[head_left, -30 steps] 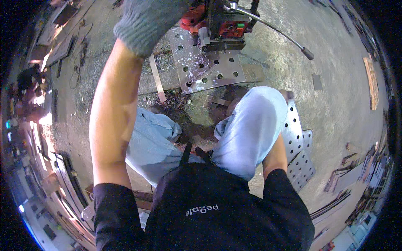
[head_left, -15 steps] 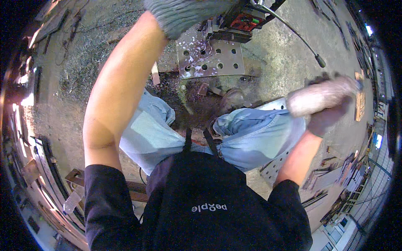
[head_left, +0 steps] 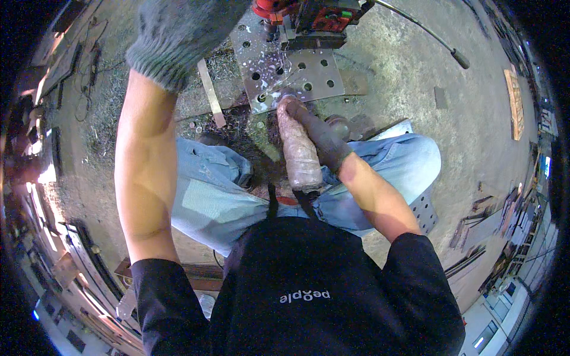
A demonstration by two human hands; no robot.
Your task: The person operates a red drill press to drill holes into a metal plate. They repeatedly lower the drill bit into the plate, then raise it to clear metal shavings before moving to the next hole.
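Two hands: the left hand in one grey glove, the right hand in one dark glove. One plastic bottle sits in the right hand. One drill, red and black, stands on one steel plate. About ten round holes show in that plate. One lever with one knob sticks out from the drill. One second holed plate lies by the right knee. One flat strip lies on the floor.
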